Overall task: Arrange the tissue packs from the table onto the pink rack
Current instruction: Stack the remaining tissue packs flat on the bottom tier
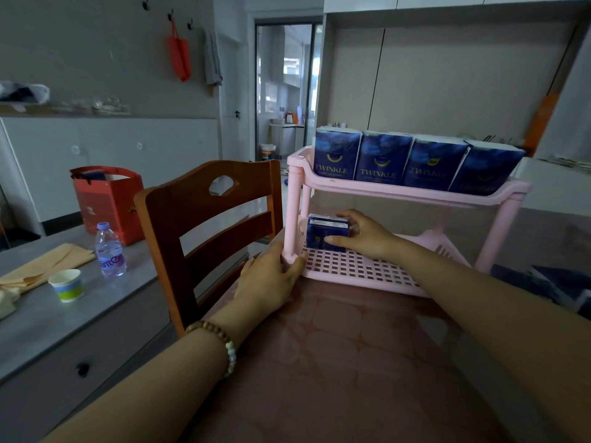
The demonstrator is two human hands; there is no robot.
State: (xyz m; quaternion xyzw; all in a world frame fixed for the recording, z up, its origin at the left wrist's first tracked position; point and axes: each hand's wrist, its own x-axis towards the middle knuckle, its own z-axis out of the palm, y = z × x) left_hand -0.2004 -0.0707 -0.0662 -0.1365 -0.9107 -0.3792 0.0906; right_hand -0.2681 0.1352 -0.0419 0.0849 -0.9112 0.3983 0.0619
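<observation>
Held pack: one blue tissue pack [321,235], upright at the left back corner of the lower shelf [358,268], just beside the left posts.
Right hand [364,235]: fingers [348,215] curled over the pack's top right, thumb across its front, gripping it.
Top-row packs [383,158]: four, upright on the upper shelf, side by side and touching, spanning it from end to end; the rightmost tilted.
Pink rack [399,195]: one, with two shelves, standing on the tabletop [335,362] toward its far left corner.
Room on the lower shelf: grid floor showing from the held pack rightward to the right posts; front side open.
Left hand [268,279]: fingers wrapped round the foot of the rack's front-left post, gripping it, heel of the hand on the tabletop; a bead bracelet [220,340] on the wrist.
Tabletop edges: left edge just beside the left hand; a wide stretch of pink cover in front of the rack, crossed by both forearms.
Right margin: dark blue shapes, too blurred to tell.
Chair [204,215]: one, wooden, its back close against the tabletop's left edge.
Side counter [64,330]: one water bottle [108,251], one paper cup [67,285], one red bag [105,199].
</observation>
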